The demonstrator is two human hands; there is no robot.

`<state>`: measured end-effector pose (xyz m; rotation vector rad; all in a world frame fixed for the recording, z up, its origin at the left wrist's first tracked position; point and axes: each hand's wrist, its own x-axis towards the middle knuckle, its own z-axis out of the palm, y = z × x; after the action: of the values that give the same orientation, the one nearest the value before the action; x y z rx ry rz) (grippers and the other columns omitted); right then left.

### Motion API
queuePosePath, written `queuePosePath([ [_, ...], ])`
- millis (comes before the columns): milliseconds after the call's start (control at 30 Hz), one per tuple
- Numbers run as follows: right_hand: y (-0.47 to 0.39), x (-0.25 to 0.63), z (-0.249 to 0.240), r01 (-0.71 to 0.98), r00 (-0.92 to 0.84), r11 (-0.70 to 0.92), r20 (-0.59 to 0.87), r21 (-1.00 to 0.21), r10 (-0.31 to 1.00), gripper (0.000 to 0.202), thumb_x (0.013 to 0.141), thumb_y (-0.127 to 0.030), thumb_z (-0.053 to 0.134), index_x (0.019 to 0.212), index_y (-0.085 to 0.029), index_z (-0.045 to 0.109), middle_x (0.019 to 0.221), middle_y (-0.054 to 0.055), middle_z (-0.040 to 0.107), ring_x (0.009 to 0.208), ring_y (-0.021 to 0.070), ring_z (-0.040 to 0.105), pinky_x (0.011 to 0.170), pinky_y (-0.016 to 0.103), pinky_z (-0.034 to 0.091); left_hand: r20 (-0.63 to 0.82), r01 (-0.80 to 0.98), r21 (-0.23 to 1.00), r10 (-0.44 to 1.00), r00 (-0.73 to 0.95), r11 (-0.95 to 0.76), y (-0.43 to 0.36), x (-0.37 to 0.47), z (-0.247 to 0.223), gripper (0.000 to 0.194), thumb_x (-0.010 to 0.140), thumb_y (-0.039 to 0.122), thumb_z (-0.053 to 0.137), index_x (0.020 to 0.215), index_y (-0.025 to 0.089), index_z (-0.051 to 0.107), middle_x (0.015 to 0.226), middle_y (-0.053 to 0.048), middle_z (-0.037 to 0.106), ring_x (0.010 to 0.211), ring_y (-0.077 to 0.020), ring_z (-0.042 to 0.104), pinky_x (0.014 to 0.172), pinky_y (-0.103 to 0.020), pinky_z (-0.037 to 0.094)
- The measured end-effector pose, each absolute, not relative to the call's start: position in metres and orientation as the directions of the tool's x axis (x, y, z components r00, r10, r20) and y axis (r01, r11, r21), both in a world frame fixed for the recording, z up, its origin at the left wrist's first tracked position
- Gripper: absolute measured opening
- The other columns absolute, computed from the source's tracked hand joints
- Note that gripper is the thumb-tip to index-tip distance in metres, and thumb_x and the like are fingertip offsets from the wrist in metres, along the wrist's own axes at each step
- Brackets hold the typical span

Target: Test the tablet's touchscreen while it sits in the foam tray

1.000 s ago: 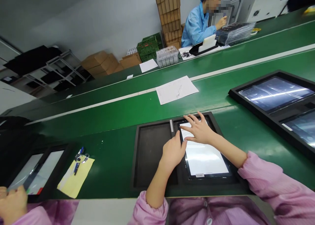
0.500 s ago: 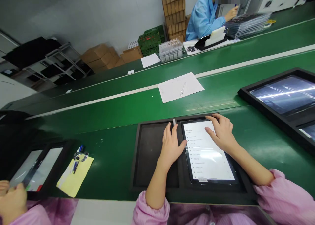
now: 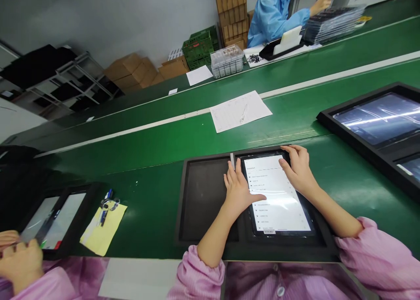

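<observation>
Between hands: tablet (image 3: pixel 277 195); left hand (image 3: pixel 241 190), right hand (image 3: pixel 299 171) flat, unclenched on its edges.

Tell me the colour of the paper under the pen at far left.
Yellow paper, clearest in the head view.

the tablet (image 3: pixel 277 194) showed a blank white screen a second ago; now it shows a list of text lines under a heading. the right hand (image 3: pixel 299 171), which lay spread over the top of the screen, has slid to the tablet's upper right corner, fingers curled over its far edge. the left hand (image 3: pixel 239 190) has moved up along the tablet's left edge, and its thumb now reaches onto the screen near the middle of the list, where before it only touched the rim. at the lower left, a neighbour's hand (image 3: pixel 19 258) has come further into view beside the other tablet (image 3: pixel 52 221).
</observation>
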<state>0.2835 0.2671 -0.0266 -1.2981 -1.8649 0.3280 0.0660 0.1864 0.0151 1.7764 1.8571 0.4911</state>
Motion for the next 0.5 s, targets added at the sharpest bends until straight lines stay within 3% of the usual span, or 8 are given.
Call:
queuePosePath([
  [33,0.267,0.284,-0.026,0.654,-0.13,0.434,0.472,-0.62,0.872,0.055,0.107,-0.059,0.033,0.139,-0.02,0.053,0.128,0.018,0.045,0.127,0.039,0.044,0.11,0.06,0.037,-0.111,0.771,0.629,0.993,-0.037,0.099,0.187,0.069,0.015,0.147,0.061,0.044,0.095,0.161,0.019,-0.009,0.172,-0.029,-0.002,0.161,-0.0434,-0.006,0.126,-0.072,0.007],
  [100,0.266,0.284,-0.025,0.642,-0.123,0.435,0.474,-0.632,0.872,0.054,0.107,-0.059,0.034,0.139,-0.021,0.054,0.128,0.017,0.045,0.127,0.0388,0.044,0.111,0.06,0.036,-0.113,0.67,0.727,0.989,-0.097,0.149,0.189,0.069,0.016,0.132,0.074,0.049,0.086,0.161,0.02,-0.008,0.172,-0.027,0.002,0.162,-0.0398,0.002,0.128,-0.066,0.01],
  [167,0.266,0.286,-0.023,0.616,-0.139,0.461,0.487,-0.639,0.862,0.054,0.107,-0.059,0.033,0.141,-0.022,0.053,0.129,0.017,0.045,0.128,0.0386,0.044,0.111,0.059,0.035,-0.148,0.558,0.807,0.981,-0.13,0.195,0.19,0.063,0.02,0.108,0.09,0.046,0.071,0.161,0.018,-0.006,0.172,-0.027,0.009,0.162,-0.0354,0.01,0.13,-0.059,0.015],
  [233,0.267,0.288,-0.02,0.579,-0.19,0.514,0.508,-0.633,0.84,0.058,0.106,-0.061,0.033,0.144,-0.022,0.05,0.13,0.017,0.045,0.129,0.0383,0.044,0.112,0.058,0.035,-0.175,0.5,0.841,0.978,-0.11,0.207,0.191,0.054,0.024,0.1,0.093,0.04,0.067,0.16,0.016,-0.003,0.171,-0.028,0.011,0.162,-0.0343,0.013,0.13,-0.055,0.018],
  [367,0.269,0.29,-0.014,0.492,-0.252,0.577,0.528,-0.652,0.811,0.065,0.104,-0.067,0.03,0.147,-0.02,0.047,0.132,0.017,0.046,0.127,0.0372,0.046,0.111,0.055,0.038,-0.154,0.562,0.82,0.988,0.031,0.111,0.189,0.042,0.027,0.117,0.079,0.029,0.079,0.161,0.015,-0.004,0.172,-0.028,0.006,0.162,-0.0373,0.01,0.131,-0.056,0.015],
  [500,0.27,0.292,-0.012,0.44,-0.227,0.559,0.515,-0.703,0.827,0.068,0.104,-0.07,0.027,0.145,-0.021,0.049,0.131,0.015,0.049,0.123,0.0364,0.049,0.108,0.055,0.04,-0.188,0.625,0.778,0.973,0.134,0.064,0.187,0.042,0.024,0.136,0.065,0.03,0.091,0.162,0.014,-0.004,0.171,-0.031,-0.005,0.161,-0.0408,-0.01,0.129,-0.064,0.007],
])
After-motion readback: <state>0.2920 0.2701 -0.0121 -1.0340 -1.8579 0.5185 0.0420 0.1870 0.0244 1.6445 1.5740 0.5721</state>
